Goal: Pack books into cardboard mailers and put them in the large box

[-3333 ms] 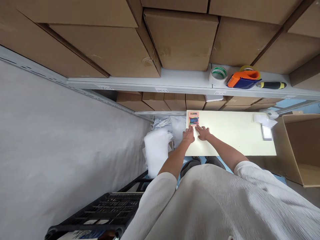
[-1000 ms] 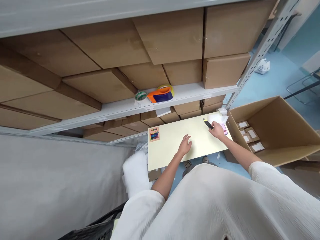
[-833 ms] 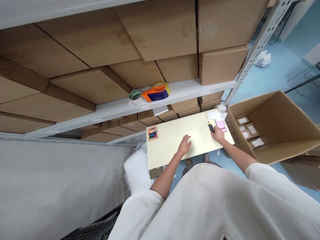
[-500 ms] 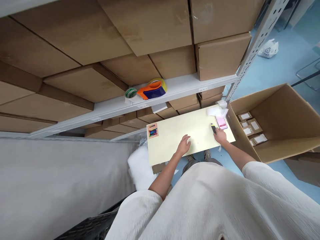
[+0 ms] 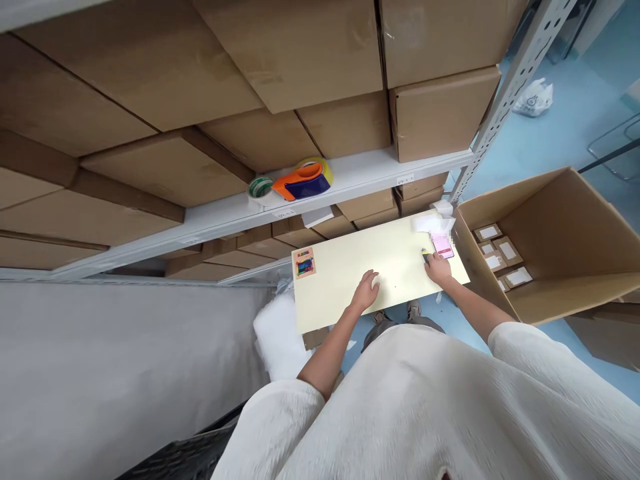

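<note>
My left hand [image 5: 366,291] lies flat with fingers spread on the pale yellow table top [image 5: 350,267], near its front edge. My right hand [image 5: 438,268] rests at the table's right end, closed around a black and yellow cutter [image 5: 425,256] whose tip pokes out above the fingers. A pink slip [image 5: 442,245] and white papers [image 5: 429,224] lie just beyond that hand. A small colourful card [image 5: 304,263] sits at the table's far left corner, away from both hands.
A large open cardboard box [image 5: 550,253] with several small labelled packets stands right of the table. The shelf above holds an orange and blue tape dispenser [image 5: 304,183], a tape roll [image 5: 261,187] and stacked cartons. White bubble wrap [image 5: 277,330] lies left of the table.
My right hand took the cutter from the shelf, carried it to the table's right end and lowered it beside the pink slip. My left hand left the card and rests mid-table.
</note>
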Available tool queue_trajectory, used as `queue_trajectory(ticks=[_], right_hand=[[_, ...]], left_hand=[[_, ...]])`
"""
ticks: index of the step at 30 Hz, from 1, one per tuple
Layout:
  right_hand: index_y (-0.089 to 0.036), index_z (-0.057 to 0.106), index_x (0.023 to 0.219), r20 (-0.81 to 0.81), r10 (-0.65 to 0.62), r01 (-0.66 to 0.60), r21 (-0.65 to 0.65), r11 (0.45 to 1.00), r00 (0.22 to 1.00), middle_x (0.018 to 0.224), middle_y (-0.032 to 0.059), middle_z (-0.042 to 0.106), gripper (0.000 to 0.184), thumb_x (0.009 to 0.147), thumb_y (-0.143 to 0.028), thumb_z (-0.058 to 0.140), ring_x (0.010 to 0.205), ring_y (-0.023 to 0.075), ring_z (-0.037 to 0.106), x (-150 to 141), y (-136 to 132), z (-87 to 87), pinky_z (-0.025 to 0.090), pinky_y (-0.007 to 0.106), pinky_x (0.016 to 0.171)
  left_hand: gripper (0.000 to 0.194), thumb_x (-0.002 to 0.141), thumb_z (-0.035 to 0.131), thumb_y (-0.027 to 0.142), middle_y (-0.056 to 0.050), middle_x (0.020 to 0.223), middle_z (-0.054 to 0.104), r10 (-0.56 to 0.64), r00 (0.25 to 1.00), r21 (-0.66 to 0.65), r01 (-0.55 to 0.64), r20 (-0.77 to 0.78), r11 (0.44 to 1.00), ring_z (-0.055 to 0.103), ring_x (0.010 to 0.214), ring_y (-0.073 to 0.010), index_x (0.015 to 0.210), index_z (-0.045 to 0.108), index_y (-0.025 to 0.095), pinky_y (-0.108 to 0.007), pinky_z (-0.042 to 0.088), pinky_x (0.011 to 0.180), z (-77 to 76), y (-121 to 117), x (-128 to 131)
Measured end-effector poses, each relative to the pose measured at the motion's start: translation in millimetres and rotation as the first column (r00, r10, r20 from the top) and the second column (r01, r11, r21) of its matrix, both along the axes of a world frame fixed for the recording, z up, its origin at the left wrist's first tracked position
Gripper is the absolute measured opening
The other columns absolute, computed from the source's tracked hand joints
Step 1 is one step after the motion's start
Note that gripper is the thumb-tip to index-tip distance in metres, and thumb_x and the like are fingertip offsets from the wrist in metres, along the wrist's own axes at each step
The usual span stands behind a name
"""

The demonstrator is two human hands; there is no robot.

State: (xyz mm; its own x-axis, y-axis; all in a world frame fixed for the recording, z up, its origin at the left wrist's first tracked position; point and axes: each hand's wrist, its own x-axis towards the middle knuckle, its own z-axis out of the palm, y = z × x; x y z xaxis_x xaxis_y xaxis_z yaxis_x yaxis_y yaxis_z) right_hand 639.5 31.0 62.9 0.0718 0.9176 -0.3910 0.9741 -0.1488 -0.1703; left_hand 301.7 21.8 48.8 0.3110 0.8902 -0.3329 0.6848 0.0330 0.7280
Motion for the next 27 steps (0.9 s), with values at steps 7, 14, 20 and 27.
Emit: queue_trajectory(ticks=[7, 14, 20, 27], right_hand=[[-0.017, 0.066, 0.133, -0.153, 0.231, -0.153, 0.399, 0.904, 0.961, 0.137, 0.0195, 0.066, 0.035, 0.111, -0.030, 0.043, 0.119, 0.0341, 0.061, -59.4, 74.9, 86.6, 0.048, 0.044, 0.102], [-0.016, 0.064, 0.143, -0.062, 0.494, -0.354, 0.620, 0.700, 0.867, 0.144, 0.0198, 0.065, 0.042, 0.111, -0.034, 0.044, 0.127, 0.0372, 0.056, -156.4, 162.2, 193.5, 0.044, 0.047, 0.107], [-0.012, 0.052, 0.160, 0.053, 0.588, -0.491, 0.614, 0.618, 0.807, 0.162, 0.0223, 0.055, 0.057, 0.107, -0.031, 0.047, 0.140, 0.0421, 0.046, -229.6, 218.4, 246.9, 0.037, 0.054, 0.112], [-0.013, 0.060, 0.152, 0.149, 0.518, -0.506, 0.547, 0.667, 0.842, 0.147, 0.0249, 0.067, 0.055, 0.100, -0.028, 0.053, 0.132, 0.0437, 0.050, -265.8, 263.4, 249.0, 0.034, 0.059, 0.109]], left_hand=[[0.047, 0.101, 0.055, 0.030, -0.015, 0.168, 0.052, 0.040, 0.998, 0.068, -0.043, 0.047, 0.997, 0.055, 0.153, -0.0290, 0.146, 0.066, 0.024, -0.050, 0.046, 0.129, 4.6, 8.6, -12.5], [0.043, 0.100, 0.058, 0.032, -0.014, 0.163, 0.058, 0.145, 0.982, 0.138, -0.161, 0.124, 0.977, 0.051, 0.157, -0.0291, 0.141, 0.069, 0.025, -0.051, 0.048, 0.127, 7.0, 7.4, -43.6], [0.041, 0.102, 0.057, 0.028, -0.016, 0.165, 0.055, 0.232, 0.959, 0.144, -0.255, 0.163, 0.956, 0.056, 0.153, -0.0282, 0.140, 0.069, 0.022, -0.050, 0.045, 0.129, 8.5, 1.1, -74.2], [0.040, 0.099, 0.060, 0.026, -0.014, 0.159, 0.061, 0.276, 0.932, 0.159, -0.316, 0.234, 0.935, 0.061, 0.147, -0.0260, 0.138, 0.071, 0.024, -0.050, 0.048, 0.128, 0.0, -5.8, -112.6]])
